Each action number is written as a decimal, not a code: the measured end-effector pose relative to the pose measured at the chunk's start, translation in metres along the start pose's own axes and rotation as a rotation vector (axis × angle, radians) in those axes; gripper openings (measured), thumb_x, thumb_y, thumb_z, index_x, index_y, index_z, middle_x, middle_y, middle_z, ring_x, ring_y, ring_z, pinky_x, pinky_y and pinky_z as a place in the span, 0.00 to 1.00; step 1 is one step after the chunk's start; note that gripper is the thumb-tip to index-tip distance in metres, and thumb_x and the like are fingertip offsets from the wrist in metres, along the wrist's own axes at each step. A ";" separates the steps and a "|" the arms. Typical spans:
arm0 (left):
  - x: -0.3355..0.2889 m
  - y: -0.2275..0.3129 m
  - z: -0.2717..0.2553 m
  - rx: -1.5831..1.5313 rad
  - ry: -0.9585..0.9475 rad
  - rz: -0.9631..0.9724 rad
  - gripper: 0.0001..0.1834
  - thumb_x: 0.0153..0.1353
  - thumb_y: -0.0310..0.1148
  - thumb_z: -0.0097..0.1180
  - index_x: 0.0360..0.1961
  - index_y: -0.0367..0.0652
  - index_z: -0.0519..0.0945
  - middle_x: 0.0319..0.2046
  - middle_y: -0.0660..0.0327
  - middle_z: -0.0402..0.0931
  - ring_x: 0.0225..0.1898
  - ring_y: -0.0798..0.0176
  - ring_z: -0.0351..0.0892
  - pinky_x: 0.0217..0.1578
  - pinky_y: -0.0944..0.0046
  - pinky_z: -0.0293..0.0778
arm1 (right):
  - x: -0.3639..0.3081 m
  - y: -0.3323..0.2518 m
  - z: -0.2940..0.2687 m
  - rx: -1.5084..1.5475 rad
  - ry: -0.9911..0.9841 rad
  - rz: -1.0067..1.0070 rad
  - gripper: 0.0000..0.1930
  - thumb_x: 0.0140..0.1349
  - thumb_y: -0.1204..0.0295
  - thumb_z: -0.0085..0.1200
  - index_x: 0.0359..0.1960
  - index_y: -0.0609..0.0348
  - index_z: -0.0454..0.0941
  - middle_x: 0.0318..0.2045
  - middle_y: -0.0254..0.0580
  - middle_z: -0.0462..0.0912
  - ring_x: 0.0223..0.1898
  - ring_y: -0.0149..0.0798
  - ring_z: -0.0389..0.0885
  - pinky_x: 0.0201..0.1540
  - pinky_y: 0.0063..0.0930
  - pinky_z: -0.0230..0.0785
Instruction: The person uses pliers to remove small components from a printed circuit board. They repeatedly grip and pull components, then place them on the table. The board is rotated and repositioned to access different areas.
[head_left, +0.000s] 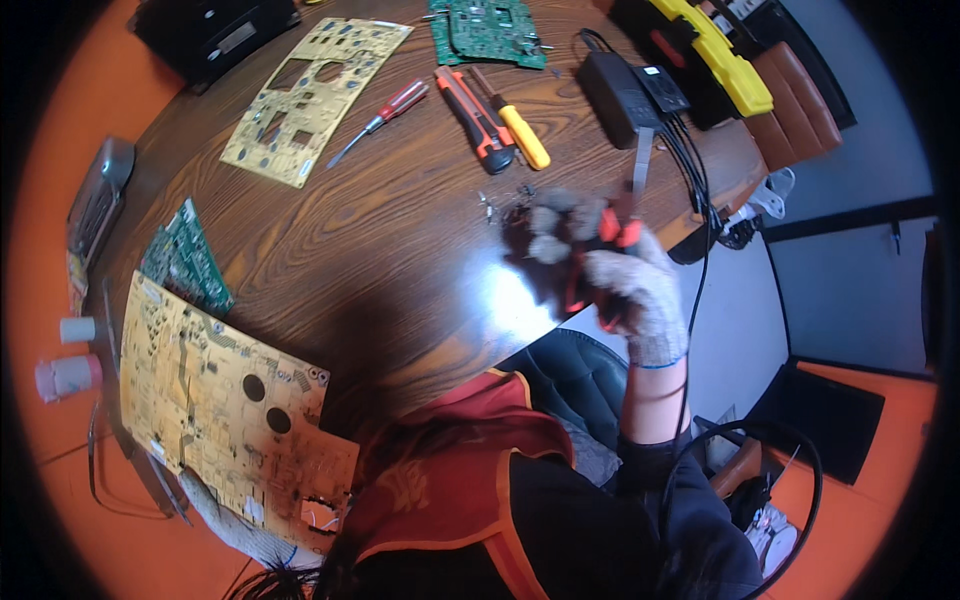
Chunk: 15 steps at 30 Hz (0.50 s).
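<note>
Head view. The right hand (630, 285), in a grey knit glove, is raised over the near right edge of the wooden counter (400, 240) with its fingers curled tight around a tool with red-orange handles (612, 232). The tool's working end is hidden behind the glove and a dark blurred mass in front of it, so its kind is hard to make out. A bright glare patch on the counter just left of the hand washes out the wood grain there.

The left hand (235, 525), also gloved, is mostly covered: only a strip of glove shows beneath the lower edge of a large yellow circuit board (220, 400), which it holds up at the lower left. How far its fingers close cannot be told. The board has two round holes and a scorched lower corner.

A green circuit board (185, 262) lies on the counter just beyond the yellow one. Farther off lie a pale yellow perforated sheet (305, 95), a red-handled screwdriver (385, 118), an orange-and-black utility knife (477, 118) touching a yellow-handled screwdriver (515, 125), and a second green circuit board (488, 30), cut off by the top edge. A black power adapter (620, 90) sits at the far right, its cable (700, 200) running down past the right hand. Small screws (505, 200) are scattered near the hand, too small to count.
</note>
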<state>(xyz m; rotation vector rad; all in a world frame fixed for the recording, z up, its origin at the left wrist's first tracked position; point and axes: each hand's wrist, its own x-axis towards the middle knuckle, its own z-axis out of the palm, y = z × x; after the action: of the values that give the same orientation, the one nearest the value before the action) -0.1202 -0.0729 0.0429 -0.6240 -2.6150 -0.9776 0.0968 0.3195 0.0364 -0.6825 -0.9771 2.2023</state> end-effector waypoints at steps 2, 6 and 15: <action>0.003 0.000 0.004 -0.068 0.018 -0.016 0.32 0.70 0.43 0.44 0.69 0.33 0.58 0.68 0.46 0.58 0.65 0.50 0.63 0.63 0.55 0.62 | -0.007 -0.017 -0.029 -0.022 0.022 -0.153 0.23 0.51 0.79 0.57 0.51 0.70 0.72 0.57 0.60 0.73 0.53 0.53 0.78 0.58 0.44 0.71; 0.005 -0.001 0.008 -0.127 0.004 -0.062 0.31 0.71 0.42 0.43 0.68 0.32 0.58 0.67 0.45 0.58 0.64 0.50 0.64 0.62 0.54 0.64 | -0.010 -0.039 -0.081 -0.023 0.111 -0.501 0.16 0.54 0.77 0.54 0.46 0.64 0.73 0.60 0.61 0.69 0.60 0.57 0.70 0.64 0.51 0.64; 0.042 0.025 0.000 -0.674 0.004 -0.668 0.29 0.72 0.41 0.39 0.67 0.30 0.60 0.64 0.45 0.62 0.60 0.49 0.69 0.59 0.52 0.70 | 0.031 -0.006 -0.029 0.389 0.235 -0.191 0.21 0.54 0.85 0.48 0.53 0.72 0.69 0.56 0.60 0.72 0.58 0.55 0.73 0.66 0.52 0.62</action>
<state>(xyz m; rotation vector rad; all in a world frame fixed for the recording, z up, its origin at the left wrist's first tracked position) -0.1447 -0.0436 0.0732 0.1756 -2.4857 -2.0817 0.0972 0.3574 0.0178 -0.6177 -0.4565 2.0084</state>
